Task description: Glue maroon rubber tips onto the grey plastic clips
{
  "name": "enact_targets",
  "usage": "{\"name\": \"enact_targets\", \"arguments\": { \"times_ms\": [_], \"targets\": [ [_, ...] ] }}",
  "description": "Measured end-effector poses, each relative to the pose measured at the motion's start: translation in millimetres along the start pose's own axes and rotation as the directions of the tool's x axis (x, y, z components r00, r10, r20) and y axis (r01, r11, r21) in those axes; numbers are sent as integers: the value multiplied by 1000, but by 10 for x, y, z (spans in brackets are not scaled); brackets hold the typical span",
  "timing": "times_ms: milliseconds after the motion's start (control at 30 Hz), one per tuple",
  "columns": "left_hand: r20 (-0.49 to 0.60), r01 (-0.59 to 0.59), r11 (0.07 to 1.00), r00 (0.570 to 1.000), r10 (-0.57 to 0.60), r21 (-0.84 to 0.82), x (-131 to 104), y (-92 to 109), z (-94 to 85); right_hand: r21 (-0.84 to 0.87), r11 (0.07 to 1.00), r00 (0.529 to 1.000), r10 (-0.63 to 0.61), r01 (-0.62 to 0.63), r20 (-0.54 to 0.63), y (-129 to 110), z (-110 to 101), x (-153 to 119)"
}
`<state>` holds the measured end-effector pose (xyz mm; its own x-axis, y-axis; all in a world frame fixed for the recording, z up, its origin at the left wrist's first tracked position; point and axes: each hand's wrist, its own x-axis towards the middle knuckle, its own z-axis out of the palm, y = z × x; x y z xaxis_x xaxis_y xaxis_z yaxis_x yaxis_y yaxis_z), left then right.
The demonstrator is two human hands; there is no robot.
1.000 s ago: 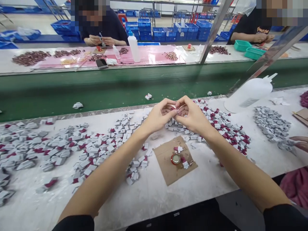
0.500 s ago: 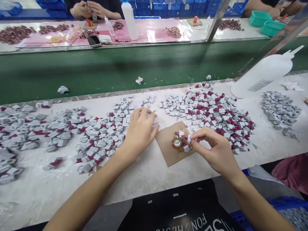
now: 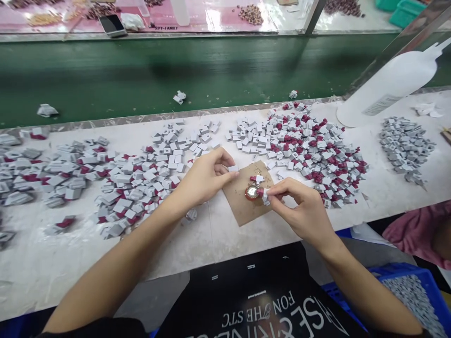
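A small grey-white piece (image 3: pixel 233 168) is pinched between the thumb and fingers of my left hand (image 3: pixel 209 177), at the left edge of a brown cardboard square (image 3: pixel 243 209). My right hand (image 3: pixel 303 206) pinches a dark red and white piece (image 3: pixel 265 194) over the cardboard's right side. Right beside that piece is a small round red-rimmed dish (image 3: pixel 252 191) with something shiny inside. Another red and white piece (image 3: pixel 257 179) lies on the cardboard just above the dish.
Piles of grey and red pieces lie left (image 3: pixel 141 188) and right (image 3: pixel 317 150). A large white bottle (image 3: pixel 391 89) leans at the right near a metal post. Beyond the table edge runs a green belt (image 3: pixel 141 70). A blue crate (image 3: pixel 430 291) stands lower right.
My left hand has come from the left pile's edge to the cardboard, now with a white piece between its fingers. My right hand's piece is closer to the dish. The view has tilted down.
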<state>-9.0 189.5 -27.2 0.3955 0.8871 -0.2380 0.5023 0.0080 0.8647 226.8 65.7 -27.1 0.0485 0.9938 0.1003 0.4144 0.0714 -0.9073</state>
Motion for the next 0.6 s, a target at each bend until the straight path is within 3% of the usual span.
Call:
{"name": "enact_targets", "arguments": {
  "times_ms": [133,300,600],
  "targets": [
    [98,108,980,991,-92,-167,14,6,49,-21,999,999,-36,37,8,-23,10,26],
    [159,106,929,986,-52,-355,31,18,90,-44,997,998,-61,62,11,-43,24,58],
    [99,63,959,994,-37,-275,20,42,97,-79,996,997,-42,47,58,-58,58,109]
  ]
}}
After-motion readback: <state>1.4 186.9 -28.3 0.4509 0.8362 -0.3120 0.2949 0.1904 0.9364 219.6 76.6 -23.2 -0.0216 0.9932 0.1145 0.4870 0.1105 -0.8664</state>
